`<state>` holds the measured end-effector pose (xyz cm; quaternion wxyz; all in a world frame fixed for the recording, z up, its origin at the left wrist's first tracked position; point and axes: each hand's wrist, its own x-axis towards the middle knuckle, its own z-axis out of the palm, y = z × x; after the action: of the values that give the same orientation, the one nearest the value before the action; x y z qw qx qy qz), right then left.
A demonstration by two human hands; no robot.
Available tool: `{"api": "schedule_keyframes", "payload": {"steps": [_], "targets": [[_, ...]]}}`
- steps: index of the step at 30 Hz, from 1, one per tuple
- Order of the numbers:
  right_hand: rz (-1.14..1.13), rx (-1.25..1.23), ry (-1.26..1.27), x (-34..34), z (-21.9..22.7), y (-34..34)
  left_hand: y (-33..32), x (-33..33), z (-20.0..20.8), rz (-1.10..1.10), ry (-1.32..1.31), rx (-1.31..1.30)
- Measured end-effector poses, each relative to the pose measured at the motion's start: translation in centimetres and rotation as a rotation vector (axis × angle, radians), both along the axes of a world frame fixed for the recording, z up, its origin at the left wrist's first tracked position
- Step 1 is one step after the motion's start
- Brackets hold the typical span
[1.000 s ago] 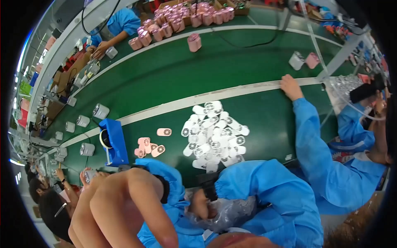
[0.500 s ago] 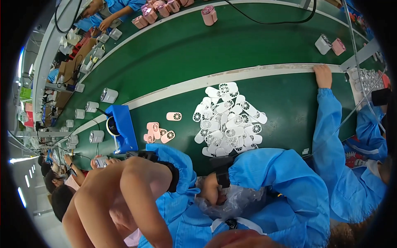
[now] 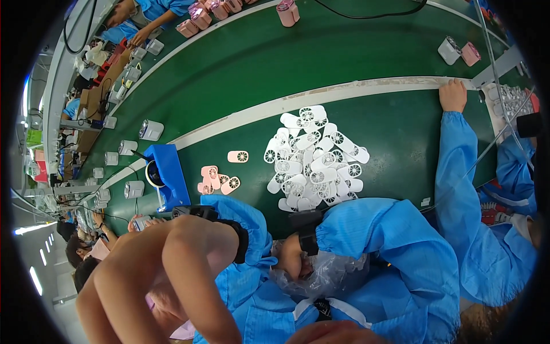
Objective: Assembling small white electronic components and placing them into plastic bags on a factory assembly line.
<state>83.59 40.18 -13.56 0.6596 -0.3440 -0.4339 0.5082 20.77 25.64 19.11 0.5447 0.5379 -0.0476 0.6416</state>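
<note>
My left hand [image 3: 166, 258] looms large at the lower left, with a black band around its wrist and a blue sleeve behind. Its fingers are spread and bent downward, some tips beyond the lower edge; nothing shows in them. Low in the middle, my right hand [image 3: 291, 258] wears a black wrist device and is curled into a clear plastic bag [image 3: 329, 275] at my lap. Its fingertips are partly hidden by the plastic. Ahead on the green bench lies a heap of white rounded plates [image 3: 315, 163] with spoked round openings. Several matching pink plates [image 3: 212, 180] lie left of it.
A blue tape dispenser [image 3: 167, 176] stands left of the pink plates. A white ledge [image 3: 258, 117] divides the bench from a green conveyor [image 3: 229, 80] bearing white and pink housings. At right, a co-worker's hand [image 3: 453, 96] rests on the ledge. Other people sit at left.
The view has shifted slightly, so the bench and plates appear a little higher. My left hand has moved slightly leftward in the picture; my right hand stays at the bag.
</note>
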Motion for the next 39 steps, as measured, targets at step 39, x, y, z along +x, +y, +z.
{"api": "schedule_keyframes", "payload": {"steps": [39], "targets": [[0.427,0.086,0.642,-0.6,-1.8,2.8,0.5,-0.5,0.1,0.074,0.009,0.235]]}}
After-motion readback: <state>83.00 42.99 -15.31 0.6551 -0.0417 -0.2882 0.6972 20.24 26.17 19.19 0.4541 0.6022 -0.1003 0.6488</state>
